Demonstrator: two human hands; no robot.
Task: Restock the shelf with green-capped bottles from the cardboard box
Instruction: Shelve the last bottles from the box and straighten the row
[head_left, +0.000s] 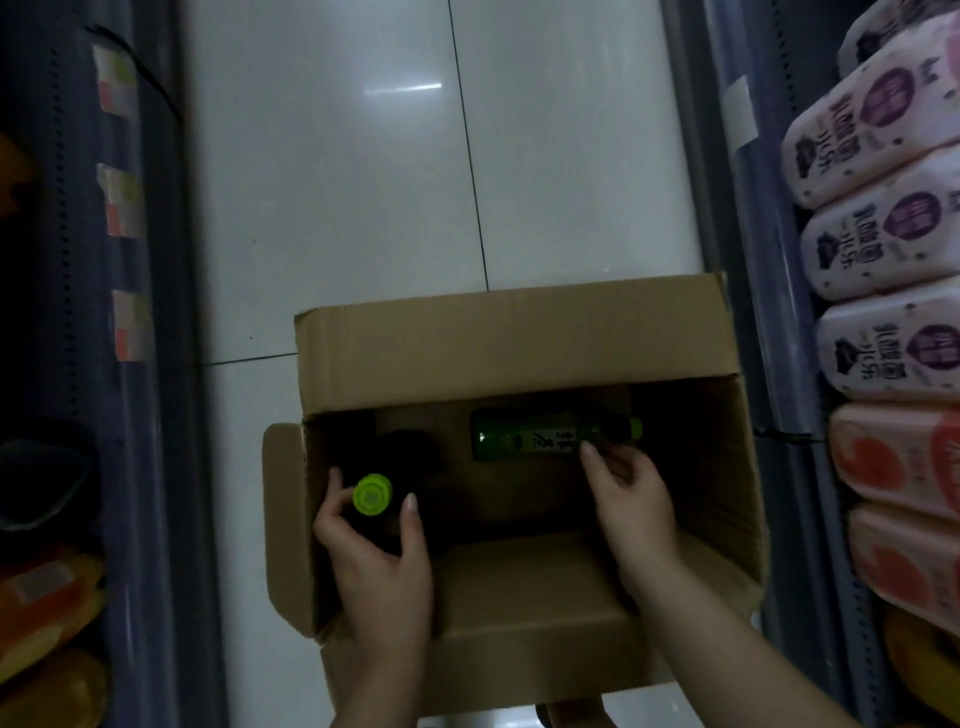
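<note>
While both hands work inside the cardboard box (519, 338) on the floor, these are the hazards as judged from this view.

Left hand (379, 561): wrapped round the dark body of an upright bottle (382, 525), fingers and thumb closed just below its green cap (372, 493).
Right hand (631, 488): fingertips touching a lying bottle (540, 440) near its neck; fingers curled but not yet round it.
Lying bottle: flat against the far wall, cap beyond the right fingertips, pointing away from the left hand.
Slip risk: a neck-end pinch could let the heavy base swing down and drop.
Snag risk: the near flap (524, 623) sits under both wrists and could catch a rising bottle.
Shelf: units flank both sides; which one takes these bottles I cannot tell.
Light: dim, labels hard to read.
</note>
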